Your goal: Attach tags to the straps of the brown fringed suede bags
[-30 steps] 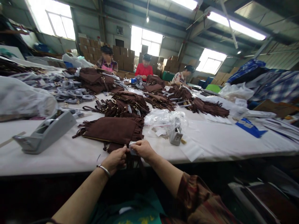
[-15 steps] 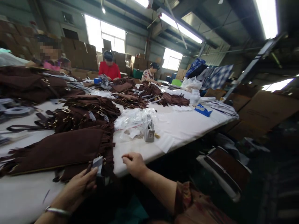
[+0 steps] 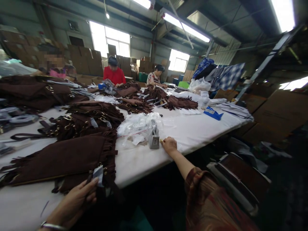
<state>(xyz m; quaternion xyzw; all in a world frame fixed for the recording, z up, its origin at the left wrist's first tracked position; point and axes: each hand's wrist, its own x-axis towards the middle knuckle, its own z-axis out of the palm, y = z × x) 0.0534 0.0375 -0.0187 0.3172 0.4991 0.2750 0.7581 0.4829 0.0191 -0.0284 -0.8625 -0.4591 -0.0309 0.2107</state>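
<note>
My left hand (image 3: 80, 195) is closed at the front edge of the table, pinching a small grey-white plastic wrapping (image 3: 98, 175) at the edge of a dark brown fringed bag (image 3: 62, 157). The bag lies flat, with a zip along its near side. What sits inside the wrapping cannot be made out. My right hand (image 3: 169, 145) is stretched forward over the table, its fingertips pinched at a small yellow piece (image 3: 162, 140). That piece is right beside a grey block-shaped holder (image 3: 154, 141), possibly a dispenser, which stands upright near crumpled clear plastic bags (image 3: 134, 125).
More brown fringed bags (image 3: 89, 115) with gold-coloured clasps are heaped behind. Rolls of grey tape (image 3: 24, 119) lie at the left. A blue dispenser (image 3: 213, 113) and stacked white sheets (image 3: 233, 110) are farther right. Several people sit across the white table (image 3: 139, 168).
My right hand has moved forward and right, from the table's near edge to the small yellow piece beside the grey holder. My left hand keeps its pinch on the plastic wrapping.
</note>
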